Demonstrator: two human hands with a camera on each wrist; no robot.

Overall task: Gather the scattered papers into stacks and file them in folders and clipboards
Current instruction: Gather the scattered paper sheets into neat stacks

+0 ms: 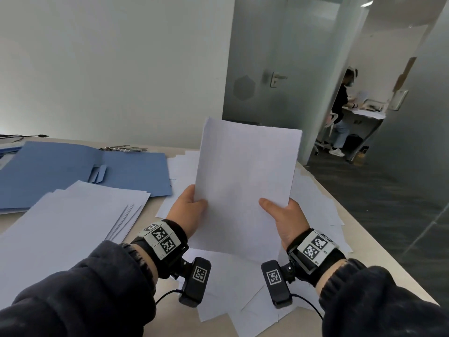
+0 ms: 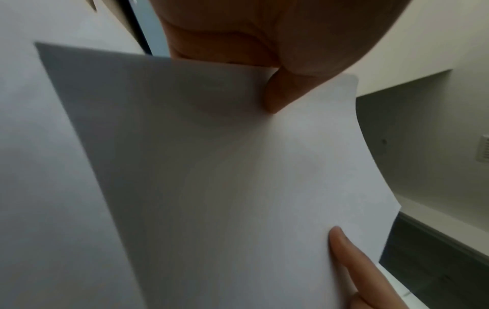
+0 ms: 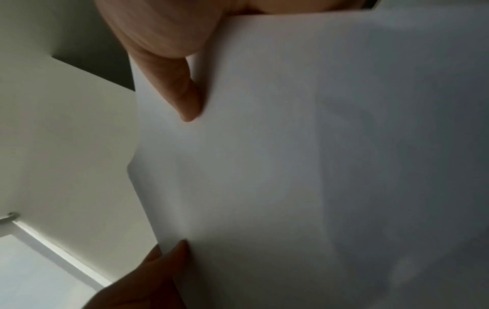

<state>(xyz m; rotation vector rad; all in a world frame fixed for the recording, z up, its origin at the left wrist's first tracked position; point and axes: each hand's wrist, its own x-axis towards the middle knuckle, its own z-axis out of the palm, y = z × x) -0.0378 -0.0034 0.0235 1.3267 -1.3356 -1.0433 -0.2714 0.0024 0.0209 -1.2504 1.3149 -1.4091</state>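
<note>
Both hands hold a small stack of white paper (image 1: 245, 181) upright above the table, its top tilted away from me. My left hand (image 1: 188, 207) pinches the stack's left edge, thumb in front. My right hand (image 1: 283, 215) pinches the right edge, thumb lying across the front. In the left wrist view the paper (image 2: 225, 177) fills the frame with my left thumb (image 2: 280, 94) pressed on it. The right wrist view shows the same paper (image 3: 291, 167) under my right thumb (image 3: 185, 98). More loose white sheets (image 1: 313, 203) lie scattered under the held stack. An open blue folder (image 1: 73, 171) lies at the back left.
A spread pile of white sheets (image 1: 68, 227) covers the near left of the table. Metal clips (image 1: 124, 149) lie behind the folder. The table's right edge (image 1: 369, 239) drops to dark floor. A person (image 1: 342, 113) stands at a desk beyond the glass door.
</note>
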